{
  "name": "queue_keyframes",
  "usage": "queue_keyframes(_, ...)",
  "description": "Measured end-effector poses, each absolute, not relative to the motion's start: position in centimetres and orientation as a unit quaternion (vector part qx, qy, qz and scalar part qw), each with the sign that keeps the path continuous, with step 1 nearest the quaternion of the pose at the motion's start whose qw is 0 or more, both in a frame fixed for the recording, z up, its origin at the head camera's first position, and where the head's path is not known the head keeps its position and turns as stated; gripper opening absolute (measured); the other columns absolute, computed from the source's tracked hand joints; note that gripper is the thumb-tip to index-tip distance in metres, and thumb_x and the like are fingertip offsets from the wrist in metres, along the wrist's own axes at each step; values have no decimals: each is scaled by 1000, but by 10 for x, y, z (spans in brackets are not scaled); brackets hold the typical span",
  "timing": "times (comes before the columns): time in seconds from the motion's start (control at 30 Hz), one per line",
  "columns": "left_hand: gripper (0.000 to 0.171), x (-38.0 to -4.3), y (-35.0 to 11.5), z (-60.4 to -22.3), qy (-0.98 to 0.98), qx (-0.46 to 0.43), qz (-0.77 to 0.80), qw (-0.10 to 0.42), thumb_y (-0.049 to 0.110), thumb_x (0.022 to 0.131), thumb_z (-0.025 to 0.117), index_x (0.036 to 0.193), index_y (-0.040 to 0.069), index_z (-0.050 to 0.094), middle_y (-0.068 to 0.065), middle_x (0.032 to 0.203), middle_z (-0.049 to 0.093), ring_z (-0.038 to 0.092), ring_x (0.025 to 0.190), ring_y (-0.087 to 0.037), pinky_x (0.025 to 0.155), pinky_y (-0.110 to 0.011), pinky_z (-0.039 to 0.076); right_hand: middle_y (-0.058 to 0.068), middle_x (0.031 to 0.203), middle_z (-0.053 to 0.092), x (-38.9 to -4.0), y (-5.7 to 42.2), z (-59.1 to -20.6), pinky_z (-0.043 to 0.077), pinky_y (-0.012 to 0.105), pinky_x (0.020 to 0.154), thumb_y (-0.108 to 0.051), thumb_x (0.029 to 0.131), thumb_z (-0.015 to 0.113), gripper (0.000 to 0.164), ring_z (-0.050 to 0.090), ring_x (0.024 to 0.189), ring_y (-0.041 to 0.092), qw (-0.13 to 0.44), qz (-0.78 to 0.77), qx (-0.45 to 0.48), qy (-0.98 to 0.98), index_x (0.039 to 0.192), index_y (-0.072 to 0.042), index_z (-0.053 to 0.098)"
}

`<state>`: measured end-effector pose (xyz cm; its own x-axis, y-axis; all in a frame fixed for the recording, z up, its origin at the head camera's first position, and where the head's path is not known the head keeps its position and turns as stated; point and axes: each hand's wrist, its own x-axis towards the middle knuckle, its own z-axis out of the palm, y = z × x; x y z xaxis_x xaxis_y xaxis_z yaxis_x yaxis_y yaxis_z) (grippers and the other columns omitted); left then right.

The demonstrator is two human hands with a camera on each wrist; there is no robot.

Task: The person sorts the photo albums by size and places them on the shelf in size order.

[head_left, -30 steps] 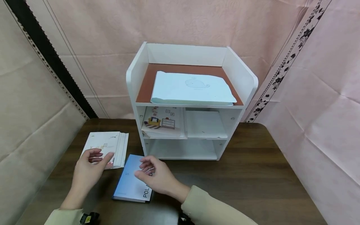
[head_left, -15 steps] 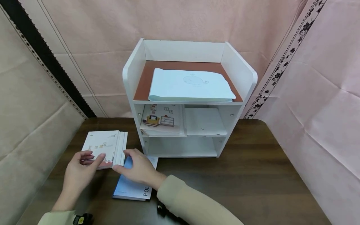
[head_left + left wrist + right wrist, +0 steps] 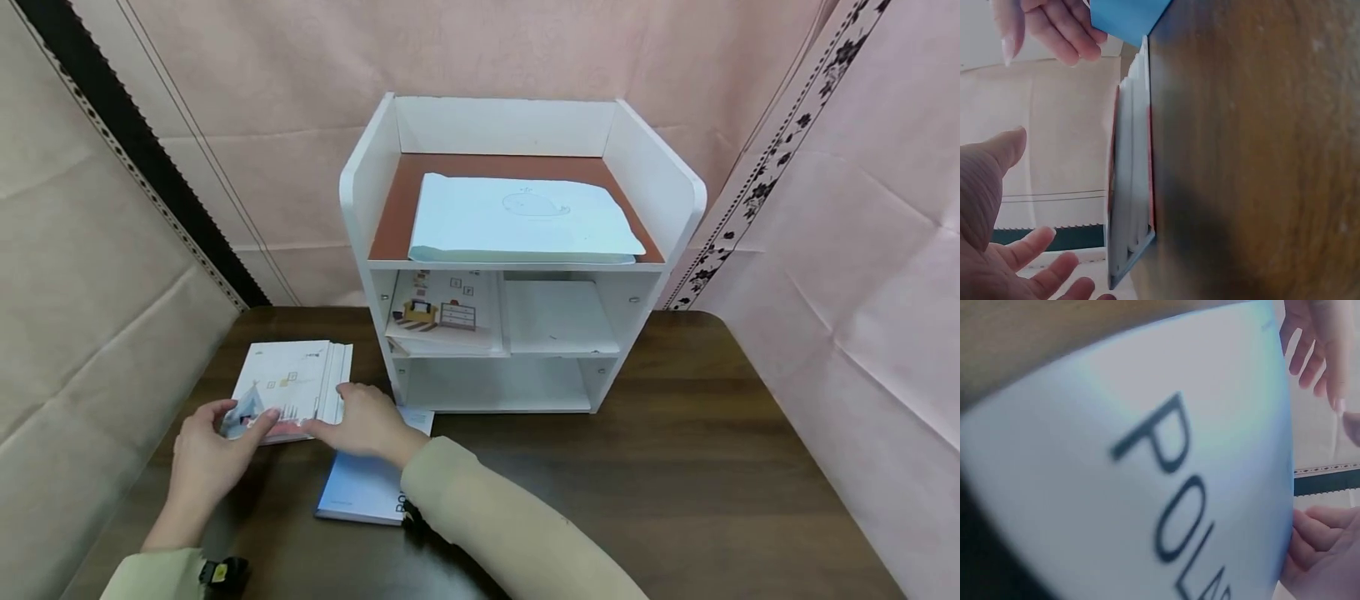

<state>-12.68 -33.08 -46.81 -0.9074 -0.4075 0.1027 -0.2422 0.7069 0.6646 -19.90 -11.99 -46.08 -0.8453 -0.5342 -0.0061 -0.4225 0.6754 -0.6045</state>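
A stack of thin white picture booklets [image 3: 288,375] lies on the table at the left, its spines slightly fanned toward the right. My left hand [image 3: 210,454] is at its near left corner, thumb and fingers spread apart. In the left wrist view the booklets' page edges face the camera, with the fingers beside them. My right hand [image 3: 371,423] reaches across to the stack's right edge, thumb toward the near side. Under that forearm lies a blue-and-white book [image 3: 360,492], partly hidden; large letters on its cover [image 3: 1085,494] fill the right wrist view.
A white shelf unit [image 3: 517,267] stands at the back of the brown table [image 3: 675,467]. On its top lies a pale pad with a whale drawing [image 3: 517,212]. The middle shelf holds illustrated booklets [image 3: 442,321] at its left side. Pink curtains [image 3: 510,50] surround the table.
My right hand has moved left from above the blue book to the right edge of the booklet stack. My left hand has shifted slightly left and toward me.
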Motion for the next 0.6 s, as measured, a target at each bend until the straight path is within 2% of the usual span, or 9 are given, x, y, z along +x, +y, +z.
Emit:
queue_keyframes(0.13, 97, -128, -336, -474, -911, 191, -351, 105, 60, 85, 63, 139, -14, 33, -36, 132, 39, 41, 116, -47, 93, -63, 36, 1, 120, 62, -202, -122, -462, 48, 25, 88, -61, 88, 58, 67, 58, 107, 11, 77, -279, -262, 921, 132, -10, 56)
queue_keyframes(0.3, 97, -129, -343, -476, -905, 212, -356, 91, 59, 87, 61, 141, -14, 29, -36, 132, 38, 40, 116, -46, 95, -62, 36, -4, 106, 65, -205, -121, -463, 50, 23, 78, -53, 91, 61, 54, 60, 92, 6, 99, -299, -237, 919, 125, -11, 61)
queue_keyframes(0.47, 99, -132, -349, -476, -901, 226, -364, 69, 59, 89, 57, 144, -15, 22, -38, 134, 37, 40, 120, -47, 96, -61, 37, -4, 103, 66, -208, -126, -464, 51, 27, 75, -53, 90, 62, 51, 60, 88, 9, 124, -315, -194, 921, 118, -10, 65)
queue_keyframes(0.6, 99, -133, -352, -477, -903, 221, -367, 39, 60, 91, 53, 143, -18, 20, -40, 137, 34, 38, 122, -49, 98, -62, 34, 0, 106, 66, -211, -131, -465, 52, 28, 76, -50, 90, 64, 51, 60, 89, 11, 143, -325, -175, 918, 118, -8, 65)
